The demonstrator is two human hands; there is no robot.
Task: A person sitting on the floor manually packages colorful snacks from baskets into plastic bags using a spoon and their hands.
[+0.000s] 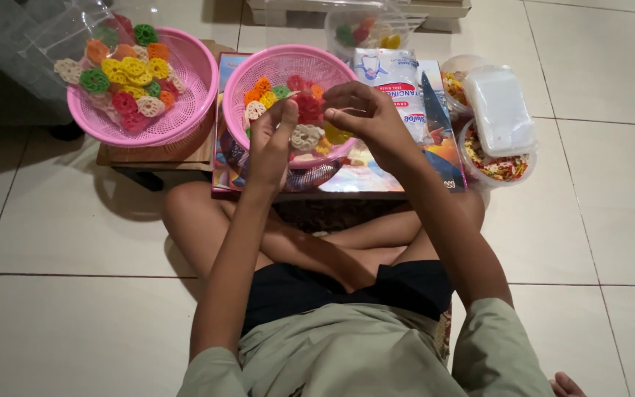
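Observation:
I sit cross-legged on a tiled floor. My left hand [270, 143] and my right hand [369, 117] are raised together over a pink mesh basket [281, 62] of colourful flower-shaped crackers. Between the fingers of both hands is a small clear plastic bag with crackers in it; a red cracker [309, 108] and a white cracker [306, 137] show between the hands. My right fingers pinch at the bag's top. The basket stands on a low board with a colourful picture surface [435, 158].
A second pink basket [196, 81] full of the same crackers sits left on a wooden board. To the right are round plastic tubs of mixed snacks [497, 167], a white lid [500, 110], a pack of plastic bags [398, 73] and a clear tub [365, 29].

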